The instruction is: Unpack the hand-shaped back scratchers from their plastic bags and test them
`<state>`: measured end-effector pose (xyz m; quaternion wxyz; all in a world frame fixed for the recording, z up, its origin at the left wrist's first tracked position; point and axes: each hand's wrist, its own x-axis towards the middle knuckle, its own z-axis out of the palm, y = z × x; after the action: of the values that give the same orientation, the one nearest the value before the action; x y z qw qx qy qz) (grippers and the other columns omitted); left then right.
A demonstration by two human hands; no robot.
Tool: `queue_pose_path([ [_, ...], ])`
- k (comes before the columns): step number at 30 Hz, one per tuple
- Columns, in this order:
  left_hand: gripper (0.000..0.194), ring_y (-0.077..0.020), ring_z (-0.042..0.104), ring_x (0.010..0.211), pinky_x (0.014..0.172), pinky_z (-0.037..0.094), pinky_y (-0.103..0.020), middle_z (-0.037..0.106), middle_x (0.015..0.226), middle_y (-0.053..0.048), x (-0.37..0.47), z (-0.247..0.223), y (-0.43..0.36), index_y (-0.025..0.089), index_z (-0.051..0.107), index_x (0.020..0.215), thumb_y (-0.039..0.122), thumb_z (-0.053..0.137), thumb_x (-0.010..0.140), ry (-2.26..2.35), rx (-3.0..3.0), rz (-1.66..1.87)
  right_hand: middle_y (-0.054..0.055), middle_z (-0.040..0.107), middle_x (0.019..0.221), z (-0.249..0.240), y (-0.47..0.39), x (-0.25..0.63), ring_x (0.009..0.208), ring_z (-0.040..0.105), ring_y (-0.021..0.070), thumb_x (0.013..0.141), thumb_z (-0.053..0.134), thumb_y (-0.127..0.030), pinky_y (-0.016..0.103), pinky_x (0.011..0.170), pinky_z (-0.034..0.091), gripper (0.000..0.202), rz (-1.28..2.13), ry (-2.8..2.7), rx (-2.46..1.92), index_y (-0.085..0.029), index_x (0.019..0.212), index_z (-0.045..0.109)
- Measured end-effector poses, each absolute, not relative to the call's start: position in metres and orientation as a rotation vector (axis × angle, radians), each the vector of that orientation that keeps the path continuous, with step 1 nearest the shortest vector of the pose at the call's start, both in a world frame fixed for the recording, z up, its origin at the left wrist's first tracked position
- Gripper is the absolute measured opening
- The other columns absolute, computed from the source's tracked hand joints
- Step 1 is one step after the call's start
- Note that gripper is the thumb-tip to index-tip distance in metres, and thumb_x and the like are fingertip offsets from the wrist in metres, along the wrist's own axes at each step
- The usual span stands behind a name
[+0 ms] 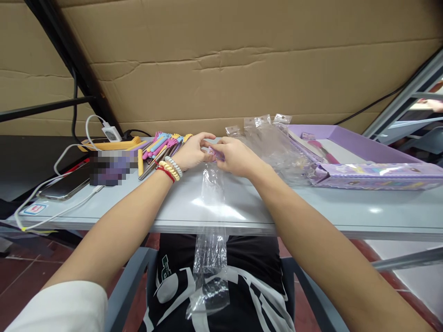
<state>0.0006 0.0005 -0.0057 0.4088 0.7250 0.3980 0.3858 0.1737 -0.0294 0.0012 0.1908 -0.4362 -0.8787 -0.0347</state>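
Observation:
Both hands meet over the middle of the grey table. My left hand (194, 151), with bracelets at the wrist, has its fingers closed on a small purple piece (216, 154). From the other side my right hand (235, 156) pinches the same purple piece. A long clear plastic bag (212, 203) hangs down from beneath the fingers, over the table's front edge and onto the lap. Whether the purple piece is inside the bag's top is hard to tell. Left of my hands lies a pile of colourful hand-shaped sticks (162, 146).
Several clear bags (273, 150) lie right of my hands, against a purple box (374, 177) with a pink item inside. At the left are a phone (67, 182), white cables, a charger (111, 133) and a yellow object (121, 144). Cardboard (242, 60) stands behind the table (346, 210).

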Motion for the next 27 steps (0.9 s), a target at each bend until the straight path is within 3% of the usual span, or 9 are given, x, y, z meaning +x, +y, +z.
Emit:
queue_pose_path([
  [5, 0.065, -0.0125, 0.065, 0.074, 0.072, 0.053, -0.031, 0.067, 0.105, -0.008, 0.0004, -0.0037, -0.0019, 0.014, 0.052, 0.124, 0.001, 0.075, 0.064, 1.022, 1.851, 0.941, 0.012, 0.066, 0.096, 0.0028, -0.0292, 0.1738, 0.082, 0.056, 0.0197, 0.086, 0.054, -0.017, 0.03, 0.074, 0.04, 0.038, -0.153, -2.487, -1.251, -0.012, 0.121, 0.07],
  [9, 0.066, -0.0134, 0.066, 0.075, 0.073, 0.054, -0.032, 0.067, 0.104, -0.008, -0.0009, -0.0029, -0.0022, 0.014, 0.051, 0.124, 0.003, 0.077, 0.064, 0.984, 1.798, 0.933, 0.009, 0.069, 0.087, 0.0035, -0.0298, 0.1744, 0.075, 0.058, 0.0194, 0.089, 0.052, -0.019, 0.03, 0.07, 0.038, 0.049, -0.149, -2.498, -1.28, -0.021, 0.136, 0.063],
  [15, 0.064, -0.0142, 0.066, 0.077, 0.077, 0.055, -0.034, 0.068, 0.103, -0.008, -0.0027, -0.0027, -0.0014, 0.014, 0.051, 0.121, 0.005, 0.079, 0.064, 0.936, 1.742, 0.986, 0.007, 0.073, 0.095, 0.0037, -0.0328, 0.1741, 0.079, 0.062, 0.0196, 0.087, 0.051, -0.015, 0.03, 0.071, 0.039, 0.058, -0.091, -2.442, -1.292, -0.029, 0.143, 0.056],
  [21, 0.058, -0.0115, 0.065, 0.075, 0.075, 0.054, -0.031, 0.066, 0.112, -0.011, -0.0002, -0.004, -0.0024, 0.014, 0.051, 0.12, 0.008, 0.077, 0.068, 0.902, 1.842, 0.946, 0.008, 0.074, 0.091, 0.0022, -0.0304, 0.1726, 0.077, 0.063, 0.0205, 0.085, 0.049, -0.015, 0.03, 0.066, 0.036, 0.043, -0.096, -2.319, -1.398, -0.022, 0.122, 0.07],
  [27, 0.053, -0.0103, 0.062, 0.074, 0.068, 0.052, -0.028, 0.062, 0.11, -0.009, 0.0024, -0.0083, -0.0026, 0.017, 0.053, 0.113, 0.006, 0.075, 0.067, 0.947, 2.016, 0.89, 0.007, 0.07, 0.081, -0.0016, -0.0231, 0.1722, 0.074, 0.061, 0.0213, 0.079, 0.052, -0.015, 0.031, 0.065, 0.039, 0.03, 0.146, -2.035, -1.429, -0.017, 0.105, 0.066],
])
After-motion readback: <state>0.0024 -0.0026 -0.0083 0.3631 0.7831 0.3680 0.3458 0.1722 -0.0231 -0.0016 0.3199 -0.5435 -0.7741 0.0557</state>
